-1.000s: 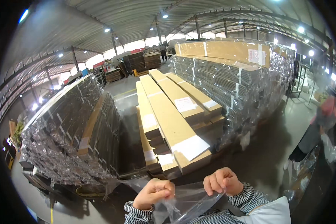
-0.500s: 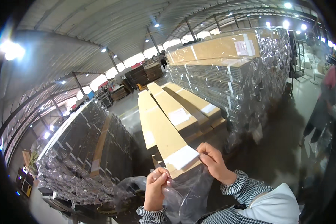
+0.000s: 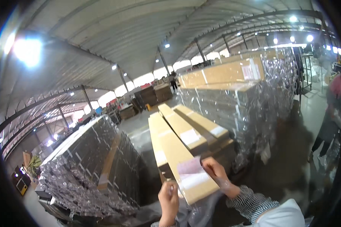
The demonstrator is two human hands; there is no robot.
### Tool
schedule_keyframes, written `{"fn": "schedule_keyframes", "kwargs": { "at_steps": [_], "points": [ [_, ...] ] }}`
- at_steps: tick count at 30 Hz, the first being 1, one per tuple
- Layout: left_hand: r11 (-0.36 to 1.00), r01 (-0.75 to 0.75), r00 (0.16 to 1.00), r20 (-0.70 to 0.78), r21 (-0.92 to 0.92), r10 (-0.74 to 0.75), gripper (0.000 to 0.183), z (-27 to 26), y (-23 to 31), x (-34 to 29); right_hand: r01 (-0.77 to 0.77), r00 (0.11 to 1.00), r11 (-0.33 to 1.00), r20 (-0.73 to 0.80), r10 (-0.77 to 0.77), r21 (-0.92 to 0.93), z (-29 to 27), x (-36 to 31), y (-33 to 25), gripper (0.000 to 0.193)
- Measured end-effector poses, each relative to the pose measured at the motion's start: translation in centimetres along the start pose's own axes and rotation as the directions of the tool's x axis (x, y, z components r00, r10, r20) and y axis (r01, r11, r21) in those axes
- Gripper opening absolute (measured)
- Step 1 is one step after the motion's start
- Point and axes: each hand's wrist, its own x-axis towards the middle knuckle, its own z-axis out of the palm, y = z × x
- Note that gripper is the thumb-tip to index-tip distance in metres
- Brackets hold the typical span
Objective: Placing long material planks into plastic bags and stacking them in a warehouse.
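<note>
A long tan carton [image 3: 174, 149] stretches away from me, its near end between my hands. On its top lie a white label [image 3: 195, 179] and, just beyond, a pinkish sheet [image 3: 189, 165]. Clear plastic film [image 3: 200, 212] hangs around and below the near end. My left hand [image 3: 168, 198] is closed at the carton's left edge, pinching the film. On the right edge, my right hand [image 3: 216, 173] has its fingers curled on the film, beside the pinkish sheet; its fingertips are partly hidden and slightly blurred.
More long cartons [image 3: 200, 121] lie alongside. A tall film-wrapped carton stack [image 3: 223, 100] stands at the right, another wrapped stack [image 3: 87, 166] at the left. A person [image 3: 329, 117] is at the far right. Dark stacks [image 3: 146, 98] stand farther back.
The view has tilted up, so the cartons sit lower. The carton's near end now shows further beyond my hands, with less film in view. A pinkish sheet now shows beside the white label.
</note>
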Motion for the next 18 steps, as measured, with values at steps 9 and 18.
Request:
{"fn": "schedule_keyframes", "kwargs": {
  "at_steps": [9, 18],
  "points": [
    [0.391, 0.549, 0.794, 0.314, -0.739, -0.521, 0.024, 0.8, 3.1, -2.5, -0.596, 0.802, 0.714, 0.315, 0.508, 0.368, -3.4, -1.1, -4.7, 0.027],
    [0.598, 0.566, 0.782, 0.141, -0.567, -0.607, 0.034, 4.2, -1.3, -9.8, -0.53, 0.848, 0.842, 0.051, 0.528, 0.1, -2.4, -10.5, 0.4, 0.039]
  ]
}}
